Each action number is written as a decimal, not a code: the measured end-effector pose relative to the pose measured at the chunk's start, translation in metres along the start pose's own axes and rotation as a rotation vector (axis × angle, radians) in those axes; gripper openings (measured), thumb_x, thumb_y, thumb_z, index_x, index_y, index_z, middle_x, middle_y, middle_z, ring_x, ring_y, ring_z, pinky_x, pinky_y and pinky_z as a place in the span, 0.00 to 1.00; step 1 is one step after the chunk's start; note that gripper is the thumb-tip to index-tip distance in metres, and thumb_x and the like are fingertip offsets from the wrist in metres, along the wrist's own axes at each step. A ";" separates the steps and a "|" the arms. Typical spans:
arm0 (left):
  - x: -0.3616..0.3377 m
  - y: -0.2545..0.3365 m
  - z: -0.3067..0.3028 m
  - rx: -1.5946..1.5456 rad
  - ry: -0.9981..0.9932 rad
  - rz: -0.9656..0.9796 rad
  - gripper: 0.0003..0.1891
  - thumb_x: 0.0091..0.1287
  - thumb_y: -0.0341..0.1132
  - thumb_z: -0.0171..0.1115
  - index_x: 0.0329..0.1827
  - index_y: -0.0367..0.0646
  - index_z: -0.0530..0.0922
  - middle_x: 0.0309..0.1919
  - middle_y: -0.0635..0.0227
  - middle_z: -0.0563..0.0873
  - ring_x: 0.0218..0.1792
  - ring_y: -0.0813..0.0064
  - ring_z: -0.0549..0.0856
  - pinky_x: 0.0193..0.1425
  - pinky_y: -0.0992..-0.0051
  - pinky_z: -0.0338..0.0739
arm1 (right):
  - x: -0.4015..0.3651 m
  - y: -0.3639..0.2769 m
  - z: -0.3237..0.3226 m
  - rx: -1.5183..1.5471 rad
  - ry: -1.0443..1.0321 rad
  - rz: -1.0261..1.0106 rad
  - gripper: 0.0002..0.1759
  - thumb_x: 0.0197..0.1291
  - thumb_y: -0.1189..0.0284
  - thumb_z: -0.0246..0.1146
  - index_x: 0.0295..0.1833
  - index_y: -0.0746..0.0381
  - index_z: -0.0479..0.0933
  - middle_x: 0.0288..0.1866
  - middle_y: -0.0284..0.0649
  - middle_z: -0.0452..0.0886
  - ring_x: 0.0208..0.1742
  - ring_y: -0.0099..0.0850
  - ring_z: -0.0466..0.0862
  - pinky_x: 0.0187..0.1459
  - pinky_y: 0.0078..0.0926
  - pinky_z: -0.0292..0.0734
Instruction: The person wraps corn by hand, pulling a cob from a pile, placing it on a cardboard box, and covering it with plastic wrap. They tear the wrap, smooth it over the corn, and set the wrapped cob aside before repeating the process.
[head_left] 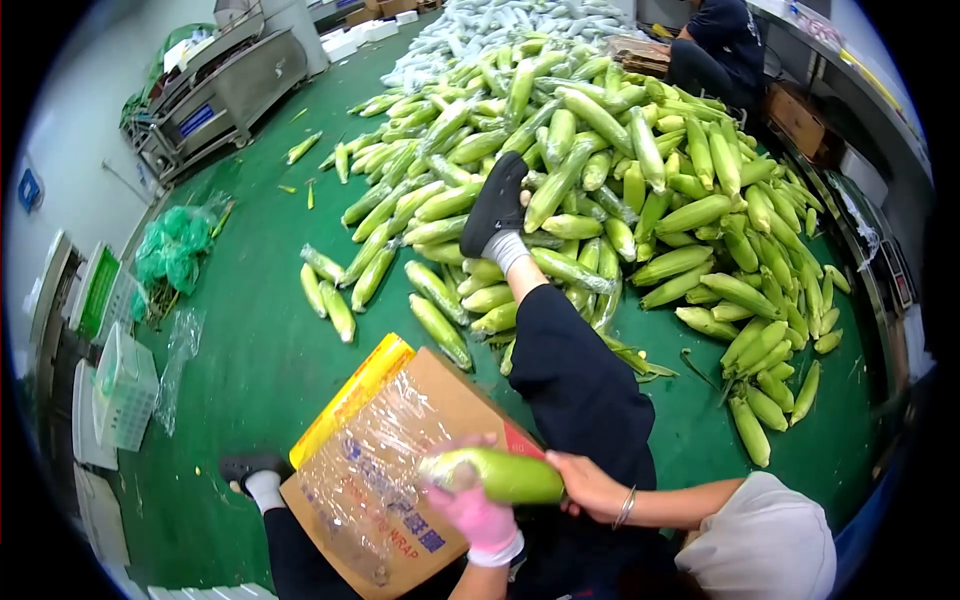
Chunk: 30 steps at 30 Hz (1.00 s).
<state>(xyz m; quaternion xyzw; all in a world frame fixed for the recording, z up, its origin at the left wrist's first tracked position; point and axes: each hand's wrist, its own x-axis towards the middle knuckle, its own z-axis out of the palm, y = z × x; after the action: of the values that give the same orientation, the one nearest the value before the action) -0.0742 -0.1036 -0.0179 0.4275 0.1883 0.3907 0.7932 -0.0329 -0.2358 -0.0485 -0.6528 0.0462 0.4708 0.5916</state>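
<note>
An ear of corn in its green husk (515, 475) lies crosswise between my two hands, above my lap. My left hand (478, 515), in a pink glove and slightly blurred, grips its left end. The bare fingers of my right hand (592, 487) close round the other end; a bracelet circles that wrist. Just beneath the corn, a cardboard box (400, 420) with printed lettering rests tilted between my legs. Clear plastic film (375, 450) stretches across the box top, and a yellow strip (350, 400) runs along its far edge.
A large heap of corn (580, 200) spreads over the green floor, with my shoe (493, 205) against it. Film-wrapped ears (520, 25) lie behind. A person (715, 50) crouches at back right. White baskets (125, 390) and green netting (175, 245) stand left, near a metal machine (240, 85).
</note>
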 end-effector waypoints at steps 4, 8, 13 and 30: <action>0.055 -0.053 0.044 0.151 -0.172 -0.133 0.41 0.60 0.23 0.72 0.74 0.37 0.56 0.57 0.58 0.78 0.55 0.67 0.82 0.55 0.70 0.80 | 0.051 -0.058 -0.022 0.036 -0.071 -0.237 0.31 0.78 0.45 0.39 0.47 0.60 0.75 0.19 0.34 0.69 0.15 0.22 0.66 0.17 0.22 0.58; 0.150 -0.089 0.078 0.387 -0.534 -0.014 0.27 0.69 0.30 0.66 0.68 0.33 0.66 0.57 0.58 0.79 0.55 0.73 0.79 0.59 0.75 0.76 | 0.176 -0.178 -0.051 0.413 0.115 -0.406 0.33 0.69 0.39 0.53 0.49 0.61 0.78 0.31 0.34 0.80 0.29 0.26 0.78 0.26 0.24 0.71; 0.155 -0.036 0.029 0.510 -0.332 -0.090 0.10 0.73 0.31 0.59 0.50 0.33 0.78 0.43 0.63 0.84 0.42 0.74 0.83 0.51 0.74 0.78 | 0.253 -0.350 -0.156 -0.278 0.573 -0.609 0.51 0.56 0.35 0.65 0.53 0.82 0.75 0.39 0.55 0.86 0.27 0.37 0.87 0.32 0.35 0.82; 0.016 0.111 -0.230 1.410 0.249 -0.090 0.10 0.65 0.29 0.64 0.46 0.34 0.79 0.39 0.63 0.84 0.40 0.72 0.82 0.50 0.72 0.77 | 0.111 -0.199 -0.407 -0.508 1.168 -0.739 0.40 0.62 0.49 0.68 0.68 0.69 0.71 0.61 0.47 0.80 0.58 0.38 0.80 0.60 0.35 0.74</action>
<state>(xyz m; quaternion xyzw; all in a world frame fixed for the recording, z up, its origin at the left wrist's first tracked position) -0.2608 0.0678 -0.0549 0.7821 0.5025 0.1890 0.3162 0.3792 -0.4538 -0.0355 -0.8872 0.0204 -0.1875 0.4211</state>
